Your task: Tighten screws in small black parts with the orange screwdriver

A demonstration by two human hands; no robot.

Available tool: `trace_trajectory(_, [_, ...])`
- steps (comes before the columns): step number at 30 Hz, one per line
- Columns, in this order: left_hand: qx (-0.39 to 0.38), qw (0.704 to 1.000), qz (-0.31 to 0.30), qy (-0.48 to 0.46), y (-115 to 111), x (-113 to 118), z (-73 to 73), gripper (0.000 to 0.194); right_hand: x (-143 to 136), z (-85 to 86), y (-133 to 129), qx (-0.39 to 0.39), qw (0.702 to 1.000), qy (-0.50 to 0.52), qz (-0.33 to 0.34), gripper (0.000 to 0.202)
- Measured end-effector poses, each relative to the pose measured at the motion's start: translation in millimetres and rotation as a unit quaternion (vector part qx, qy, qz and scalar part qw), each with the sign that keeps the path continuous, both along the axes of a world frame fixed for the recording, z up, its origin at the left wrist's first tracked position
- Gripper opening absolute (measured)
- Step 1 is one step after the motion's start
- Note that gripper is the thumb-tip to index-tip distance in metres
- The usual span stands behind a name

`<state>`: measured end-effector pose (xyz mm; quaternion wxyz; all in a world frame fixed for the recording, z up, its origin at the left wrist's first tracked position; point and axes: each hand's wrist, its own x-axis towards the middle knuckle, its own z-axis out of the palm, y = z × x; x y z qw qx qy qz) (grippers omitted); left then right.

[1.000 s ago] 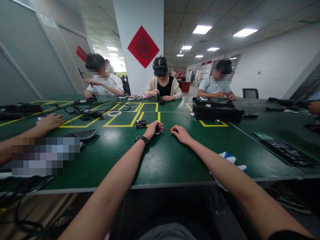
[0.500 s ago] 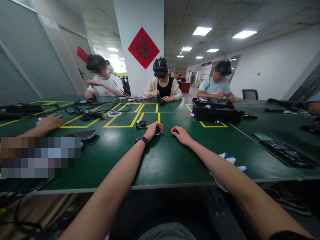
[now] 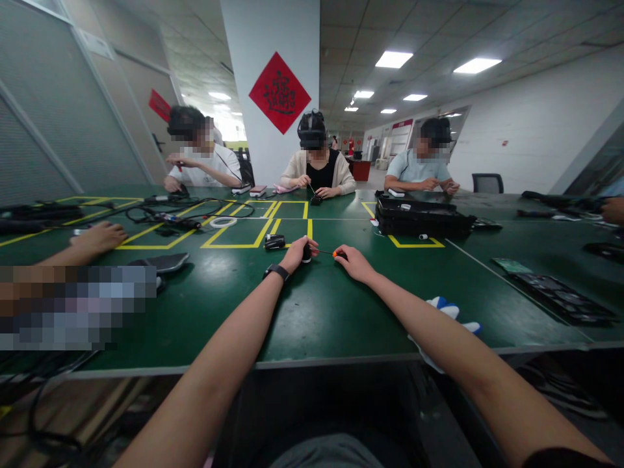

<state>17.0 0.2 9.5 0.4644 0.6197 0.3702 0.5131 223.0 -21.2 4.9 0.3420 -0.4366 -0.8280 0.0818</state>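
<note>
My left hand (image 3: 295, 255) is closed round a small black-and-white part (image 3: 307, 253), held just above or on the green table; its exact kind is too small to tell. In my right hand (image 3: 357, 263) is a screwdriver (image 3: 336, 254) with an orange-and-black handle. Its thin shaft points left, lying nearly level, and the tip reaches the part or the left fingers. Whether it sits in a screw cannot be made out. Just beyond my left hand lies a small black-and-silver piece (image 3: 274, 242).
Blue-and-white gloves (image 3: 451, 309) lie by my right forearm on the green table (image 3: 336, 325). A black casing (image 3: 424, 219) stands ahead right, circuit boards (image 3: 560, 292) farther right. Cables (image 3: 180, 218) spread at left near a co-worker's hand (image 3: 100, 238). Three people sit opposite.
</note>
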Motion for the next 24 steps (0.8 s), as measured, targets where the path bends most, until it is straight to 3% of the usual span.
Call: trace_trajectory(24, [0.007, 1.000, 0.000, 0.028, -1.3, 2.1, 0.3, 0.046, 0.3, 3.2, -3.2, -0.006, 1.000, 0.003, 0.004, 0.016])
